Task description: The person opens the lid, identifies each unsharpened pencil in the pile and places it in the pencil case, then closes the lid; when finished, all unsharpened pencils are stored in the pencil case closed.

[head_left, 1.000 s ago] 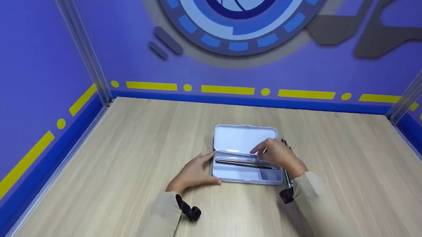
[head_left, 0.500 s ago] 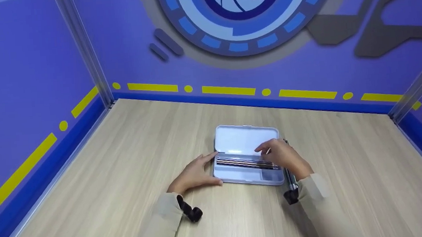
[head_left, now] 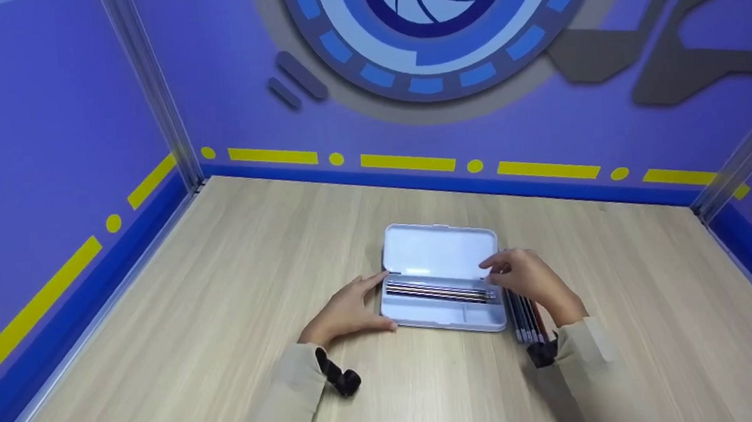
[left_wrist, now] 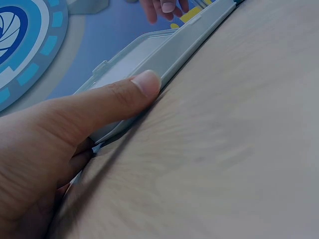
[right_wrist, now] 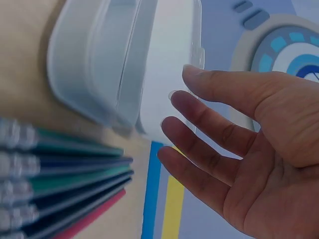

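left hand (head_left: 346, 311) grips the case (head_left: 435, 250); right hand (head_left: 534, 279), loosely spread and empty, has drawn back from the pencils (head_left: 439, 292) inside, leaving them laid in

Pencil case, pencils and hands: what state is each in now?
Pencil case: lid open
Pencils inside: lying in the compartment beside the lid
Pencils outside: lying side by side on the table
Left hand: gripping the case's left end
Right hand: fingers loosely curved, holding nothing

Pale wood-grain table (head_left: 242, 280); violet-blue back panel (head_left: 227, 76), printed with round blue-and-white aperture emblem (head_left: 430, 32) and yellow dash-and-dot line (head_left: 408, 162); silvery left corner post (head_left: 152, 87).
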{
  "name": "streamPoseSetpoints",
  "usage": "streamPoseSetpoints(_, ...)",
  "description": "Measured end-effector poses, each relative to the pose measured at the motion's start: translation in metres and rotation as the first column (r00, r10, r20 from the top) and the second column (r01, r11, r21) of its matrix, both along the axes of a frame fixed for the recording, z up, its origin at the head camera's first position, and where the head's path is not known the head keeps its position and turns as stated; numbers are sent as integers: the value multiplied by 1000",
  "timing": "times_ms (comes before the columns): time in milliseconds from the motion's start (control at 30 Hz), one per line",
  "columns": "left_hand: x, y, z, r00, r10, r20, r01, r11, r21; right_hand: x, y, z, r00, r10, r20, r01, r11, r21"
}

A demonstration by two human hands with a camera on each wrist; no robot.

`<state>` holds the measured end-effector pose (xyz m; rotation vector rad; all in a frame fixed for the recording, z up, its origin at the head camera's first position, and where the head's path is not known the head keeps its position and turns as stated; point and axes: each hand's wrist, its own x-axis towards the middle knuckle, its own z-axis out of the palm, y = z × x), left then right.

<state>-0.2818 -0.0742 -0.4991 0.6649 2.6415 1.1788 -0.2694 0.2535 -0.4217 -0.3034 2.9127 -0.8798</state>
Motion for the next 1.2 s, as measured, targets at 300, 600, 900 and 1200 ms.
streamPoseSetpoints(300, 1, -3, 0, 1000, 16, 15, -16, 1000, -10, 8, 34, -13, 997, -72, -21, 71, 997, -40)
streamPoseSetpoints(600, 2, -4, -1, 999, 26, 20, -26, 1000, 8, 18, 60, -18, 976, -181, 124, 186, 982, -26)
streamPoseSetpoints(900, -1, 0, -2, 1000, 23, 20, -23, 1000, 3, 26, 79, -21, 968, -147, 204, 145, 989, 21)
streamPoseSetpoints(1200, -1, -2, 0, 1000, 6, 10, -6, 1000, 8, 31, 79, -27, 951, -141, 276, 154, 988, -27)
